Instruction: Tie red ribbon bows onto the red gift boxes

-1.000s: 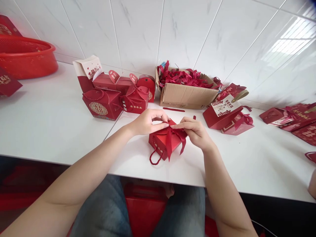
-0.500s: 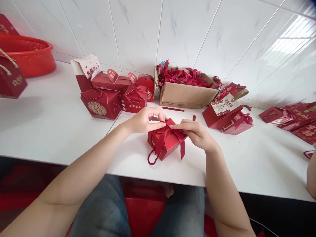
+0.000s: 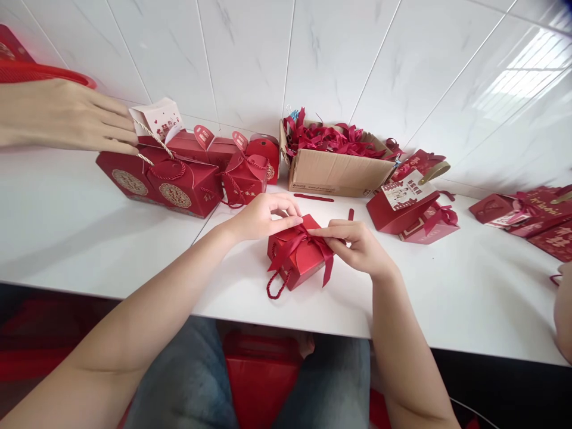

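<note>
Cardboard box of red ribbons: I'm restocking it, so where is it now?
In the head view, the cardboard box stands slightly right of centre by the tiled wall, beyond the gift box at the right hand.

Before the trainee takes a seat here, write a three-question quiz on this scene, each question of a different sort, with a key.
1. True or false: the left hand and the right hand of the camera wearer are both at the ribbon on the small red box.

2. Name it: what fills the open cardboard carton by the tiled wall?

3. Choose: the patterned box below another person's hand has a rope handle that is
a) black
b) pale
c) blue

Key: 1 true; 2 loose dark red ribbons; 3 b.
</note>
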`<state>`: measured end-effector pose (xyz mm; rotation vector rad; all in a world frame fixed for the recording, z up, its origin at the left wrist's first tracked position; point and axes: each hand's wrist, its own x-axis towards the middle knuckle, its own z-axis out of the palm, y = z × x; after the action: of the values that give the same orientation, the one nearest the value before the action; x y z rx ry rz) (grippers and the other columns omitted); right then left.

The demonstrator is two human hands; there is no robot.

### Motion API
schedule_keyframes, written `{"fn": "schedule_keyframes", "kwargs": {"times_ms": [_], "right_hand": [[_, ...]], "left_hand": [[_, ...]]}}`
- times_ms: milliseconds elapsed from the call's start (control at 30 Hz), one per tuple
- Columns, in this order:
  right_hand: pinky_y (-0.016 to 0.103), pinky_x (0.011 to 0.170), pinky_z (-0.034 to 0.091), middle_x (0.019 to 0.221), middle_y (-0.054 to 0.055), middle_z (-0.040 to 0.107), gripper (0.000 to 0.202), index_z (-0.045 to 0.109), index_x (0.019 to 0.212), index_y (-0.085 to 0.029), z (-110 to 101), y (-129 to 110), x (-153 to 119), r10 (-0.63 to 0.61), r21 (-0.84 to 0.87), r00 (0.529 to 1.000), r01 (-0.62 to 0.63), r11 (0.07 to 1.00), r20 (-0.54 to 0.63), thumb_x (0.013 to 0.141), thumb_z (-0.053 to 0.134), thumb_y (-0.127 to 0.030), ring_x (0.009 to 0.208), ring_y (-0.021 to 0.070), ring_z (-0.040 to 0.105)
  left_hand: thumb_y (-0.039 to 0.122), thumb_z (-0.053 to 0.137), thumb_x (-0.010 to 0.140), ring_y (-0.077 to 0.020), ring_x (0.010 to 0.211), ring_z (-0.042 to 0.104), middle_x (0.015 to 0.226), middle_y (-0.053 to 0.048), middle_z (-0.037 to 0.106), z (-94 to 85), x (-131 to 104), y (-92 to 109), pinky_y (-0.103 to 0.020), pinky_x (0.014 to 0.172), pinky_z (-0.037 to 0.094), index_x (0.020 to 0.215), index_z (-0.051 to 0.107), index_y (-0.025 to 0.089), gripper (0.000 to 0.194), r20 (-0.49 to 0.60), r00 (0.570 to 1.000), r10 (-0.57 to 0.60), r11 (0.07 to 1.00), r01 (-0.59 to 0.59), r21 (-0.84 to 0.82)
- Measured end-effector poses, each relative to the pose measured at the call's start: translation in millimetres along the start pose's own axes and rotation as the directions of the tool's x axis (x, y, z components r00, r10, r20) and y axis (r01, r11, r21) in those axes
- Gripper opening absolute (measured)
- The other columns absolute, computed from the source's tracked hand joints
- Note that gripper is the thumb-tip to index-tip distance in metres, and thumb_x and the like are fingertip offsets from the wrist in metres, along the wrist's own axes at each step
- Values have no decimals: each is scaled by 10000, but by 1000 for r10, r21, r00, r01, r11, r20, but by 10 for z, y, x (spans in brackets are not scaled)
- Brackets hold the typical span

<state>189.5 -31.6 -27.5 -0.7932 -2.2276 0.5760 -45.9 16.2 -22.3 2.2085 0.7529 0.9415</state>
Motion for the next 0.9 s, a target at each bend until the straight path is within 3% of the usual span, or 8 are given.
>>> {"fn": "schedule_keyframes", "kwargs": {"times_ms": [133,367,600,733,900], "right_hand": [[223,523,369,679,-15,491,389,714,1107,-228,-19,13,-3,-6,49,997,2,999,83,909,416,-75,573,80,448],[235,540,398,703,-5,507,392,674,1182,-230,-42,18,-1,-19,82,992,8,997,126,938,392,-109,598,92,461],[243,583,433,789,25,636,359,659,1178,-213,25,25,2,35,18,999,-35,999,-26,921,421,-133,642,104,521],[226,529,380,661,-16,524,385,702,1117,-206,44,29,5,-7,-34,1000,7,999,-13,891,419,-78,549,81,439],[224,518,351,677,-24,463,418,695,1140,-205,27,32,2,-43,0,998,43,999,56,883,407,-45,554,77,422]], "left_hand": [[310,623,841,-142,801,613,847,-50,666,29,1,-14,-270,727,531,663,596,153,239,-14,1000,24,1000,-23,18],[302,607,841,-130,735,595,765,-36,636,57,-1,-33,-248,664,494,651,557,155,246,-83,995,48,997,-43,68],[316,608,837,-136,734,613,775,-40,648,62,3,-30,-258,667,511,705,570,154,212,-46,998,-36,999,34,-29],[307,605,836,-150,798,635,859,-61,674,69,-11,-4,-275,702,523,705,553,154,208,-49,998,-47,998,45,-44],[271,591,837,-134,727,624,847,-65,677,85,-22,-4,-251,625,500,670,528,150,215,-63,998,-29,999,30,17]]}}
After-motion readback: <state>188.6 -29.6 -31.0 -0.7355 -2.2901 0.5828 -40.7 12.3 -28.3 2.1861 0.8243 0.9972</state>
